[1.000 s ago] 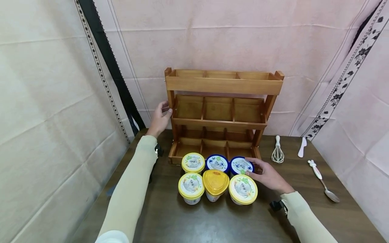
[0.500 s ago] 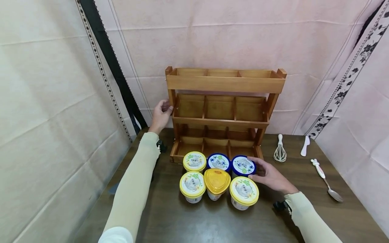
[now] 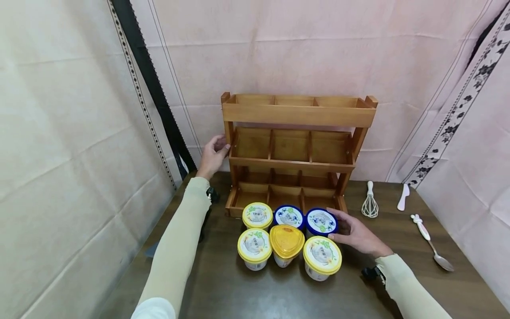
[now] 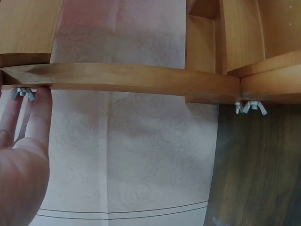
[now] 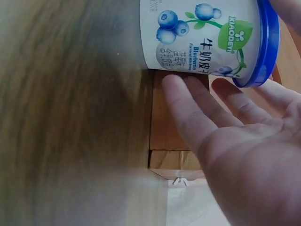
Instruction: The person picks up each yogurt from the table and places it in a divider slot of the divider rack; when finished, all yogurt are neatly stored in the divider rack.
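Tubs (image 3: 285,243), six in all, stood lidded and upright on the table (image 3: 223,288), in two rows of three before a wooden rack (image 3: 299,116). Farthest left, the left hand (image 3: 213,155) gripped the rack's left upright, its fingertips beside a wing nut (image 4: 22,92).

Next came the left pair, a yellow-lidded tub at the back (image 3: 257,215) and another in front (image 3: 255,246). In the middle, a blue-lidded tub (image 3: 288,216) stood behind one with a rounded triangular yellow lid (image 3: 287,239). At the right, the back tub, also blue-lidded (image 3: 321,221), was held between the thumb and fingers of the right hand (image 3: 358,232); how firmly, I could not tell. Before it, the front right tub (image 3: 322,254) sat slightly nearer than its row.

Judging by this, both rows looked nearly formed, with the held tub's placing seemingly unfinished. All six stood outside the rack's compartments; whether the back row touched the rack I could not tell.

Farther right lay a whisk (image 3: 370,204), a small white knife (image 3: 403,198) and a spoon (image 3: 432,243), all untouched.
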A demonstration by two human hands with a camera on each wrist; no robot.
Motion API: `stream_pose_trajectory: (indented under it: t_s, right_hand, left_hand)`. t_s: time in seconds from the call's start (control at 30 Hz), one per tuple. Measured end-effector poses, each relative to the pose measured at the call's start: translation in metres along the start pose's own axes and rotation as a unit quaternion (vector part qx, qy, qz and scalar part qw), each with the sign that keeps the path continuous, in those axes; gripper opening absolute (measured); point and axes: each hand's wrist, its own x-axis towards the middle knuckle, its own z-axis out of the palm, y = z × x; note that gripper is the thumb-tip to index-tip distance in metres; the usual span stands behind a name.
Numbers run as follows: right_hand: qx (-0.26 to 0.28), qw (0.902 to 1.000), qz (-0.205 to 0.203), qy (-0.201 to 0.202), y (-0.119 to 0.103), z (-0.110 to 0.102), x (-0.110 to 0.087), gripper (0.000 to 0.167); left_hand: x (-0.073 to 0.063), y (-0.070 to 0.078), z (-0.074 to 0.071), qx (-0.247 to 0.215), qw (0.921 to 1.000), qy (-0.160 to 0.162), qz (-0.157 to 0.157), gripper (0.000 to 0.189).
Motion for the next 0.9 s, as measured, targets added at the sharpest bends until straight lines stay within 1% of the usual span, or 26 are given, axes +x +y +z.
stream_pose_trajectory:
  t_s: [0.07, 0.23, 0.33, 0.43, 0.6, 0.77, 0.9]
  right_hand:
    - [-0.003, 1.0000, 0.003, 0.002, 0.001, 0.001, 0.000, 0.082]
    - [-0.007, 0.9997, 0.014, 0.017, -0.004, -0.001, 0.001, 0.083]
    - [-0.004, 0.9995, 0.024, 0.022, -0.008, -0.002, 0.000, 0.083]
    - [-0.002, 0.9989, 0.038, 0.027, -0.009, -0.003, -0.002, 0.082]
    - [-0.005, 0.9982, 0.049, 0.033, -0.015, -0.008, -0.006, 0.083]
    - [-0.022, 0.9976, 0.039, 0.053, -0.026, -0.018, -0.004, 0.083]
    - [-0.027, 0.9974, 0.030, 0.060, -0.032, -0.021, -0.002, 0.082]
  left_hand:
    - [0.000, -0.002, 0.001, -0.003, 1.0000, 0.002, 0.000, 0.043]
    - [0.004, -0.005, 0.003, -0.022, 0.9996, 0.007, 0.019, 0.044]
    - [0.005, -0.003, 0.003, -0.024, 0.9996, 0.004, 0.017, 0.043]
    - [0.005, -0.001, 0.002, -0.018, 0.9998, 0.000, 0.012, 0.042]
    - [0.004, 0.001, 0.003, -0.011, 0.9997, -0.004, 0.019, 0.042]
    - [0.004, -0.001, 0.004, 0.002, 0.9997, 0.009, 0.024, 0.042]
    - [0.002, -0.005, 0.006, 0.004, 0.9995, 0.017, 0.025, 0.042]
